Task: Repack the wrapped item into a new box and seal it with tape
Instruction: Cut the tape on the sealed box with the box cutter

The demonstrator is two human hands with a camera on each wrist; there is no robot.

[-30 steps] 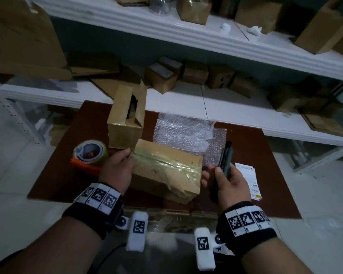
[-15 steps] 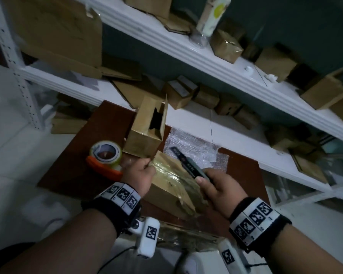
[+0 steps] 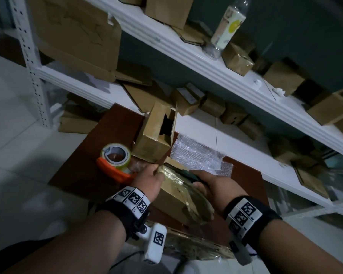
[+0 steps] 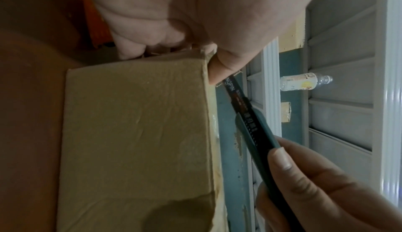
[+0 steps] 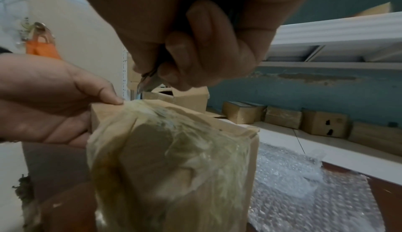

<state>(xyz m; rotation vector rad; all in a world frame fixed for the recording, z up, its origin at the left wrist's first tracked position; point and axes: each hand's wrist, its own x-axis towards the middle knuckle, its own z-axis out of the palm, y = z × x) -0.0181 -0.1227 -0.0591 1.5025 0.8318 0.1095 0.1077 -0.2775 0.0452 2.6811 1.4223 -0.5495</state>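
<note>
A taped cardboard box (image 3: 178, 196) wrapped in crinkled clear tape lies tilted on the brown table (image 3: 83, 175). My left hand (image 3: 150, 179) grips its far corner, thumb on the edge, as the left wrist view shows on the box (image 4: 135, 132). My right hand (image 3: 208, 184) holds a dark utility knife (image 3: 183, 173), its tip at the box's top end near the left thumb. The knife (image 4: 245, 120) runs slanted beside the box edge; its metal tip (image 5: 145, 82) hovers just above the taped box (image 5: 174, 158). An open cardboard box (image 3: 156, 135) stands behind.
An orange tape dispenser (image 3: 115, 161) with a roll sits left of the box. Bubble wrap (image 3: 198, 157) lies on the table behind my hands. White shelves (image 3: 206, 62) hold several cardboard boxes and a plastic bottle (image 3: 228, 28).
My right hand has swung the knife from upright beside the box down onto its top end. The left hand keeps its hold on the box. The head view has tilted and moved closer.
</note>
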